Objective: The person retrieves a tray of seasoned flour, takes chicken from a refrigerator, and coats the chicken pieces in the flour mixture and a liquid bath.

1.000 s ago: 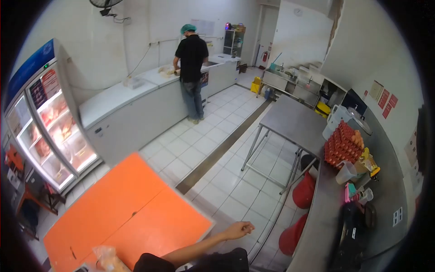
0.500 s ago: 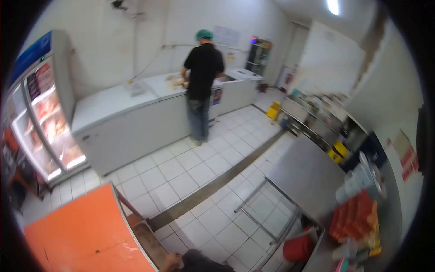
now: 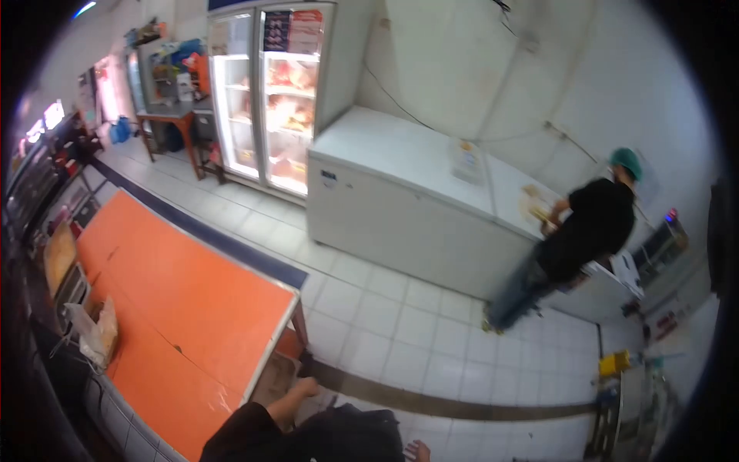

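My left hand point(image 3: 306, 387) hangs low beside the near corner of the orange-topped table point(image 3: 192, 308). Its fingers look curled in, and I make out nothing in them. At the bottom edge of the view, my right hand point(image 3: 418, 451) shows only in part, with its fingers somewhat apart and no object visible in it. Both hands are near my dark clothing, over the tiled floor. Under the table's corner, close to my left hand, is a brownish bin or tray point(image 3: 275, 377), blurred.
A plastic bag point(image 3: 96, 331) lies on the table's left side. Across the floor are a lit glass-door fridge point(image 3: 286, 100) and long white chest freezers point(image 3: 400, 208). A person in a green hair cover point(image 3: 589, 223) works at the freezer top. A brown floor strip point(image 3: 431, 402) crosses the tiles.
My view has swung left, bringing in the orange table, fridge and far-left room; the steel table on the right has left view. More of my left arm and my right hand now show.
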Action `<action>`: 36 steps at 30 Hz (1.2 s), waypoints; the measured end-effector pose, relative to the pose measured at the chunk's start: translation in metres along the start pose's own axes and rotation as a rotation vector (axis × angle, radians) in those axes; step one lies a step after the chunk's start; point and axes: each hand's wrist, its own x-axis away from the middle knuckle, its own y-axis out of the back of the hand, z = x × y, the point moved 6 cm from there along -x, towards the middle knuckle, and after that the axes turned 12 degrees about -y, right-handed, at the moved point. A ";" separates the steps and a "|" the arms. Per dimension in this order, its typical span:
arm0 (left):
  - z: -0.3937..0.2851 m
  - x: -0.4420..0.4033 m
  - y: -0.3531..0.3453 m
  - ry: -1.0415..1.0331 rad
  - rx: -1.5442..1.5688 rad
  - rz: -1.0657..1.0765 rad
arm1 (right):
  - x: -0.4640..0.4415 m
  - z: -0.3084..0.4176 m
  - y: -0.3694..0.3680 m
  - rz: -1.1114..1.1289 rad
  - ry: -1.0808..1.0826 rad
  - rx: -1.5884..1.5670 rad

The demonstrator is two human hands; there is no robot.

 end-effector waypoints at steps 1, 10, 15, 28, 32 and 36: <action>-0.050 -0.012 0.048 -0.120 0.112 -0.102 | -0.009 0.028 -0.029 0.048 -0.038 0.082; -0.132 -0.216 0.232 -0.164 0.290 -0.317 | -0.133 0.339 -0.235 0.293 -0.150 0.690; -0.064 -0.202 0.288 0.056 0.469 -0.663 | -0.134 0.569 -0.491 0.381 0.051 1.291; 0.171 -0.191 0.539 0.413 0.976 -1.241 | 0.112 0.776 -1.105 0.834 1.124 1.052; 0.222 -0.206 0.760 0.161 0.694 -1.319 | 0.154 0.784 -1.205 1.077 0.824 1.271; 0.319 -0.233 0.921 0.040 0.638 -1.379 | 0.178 0.828 -1.339 1.069 1.021 1.268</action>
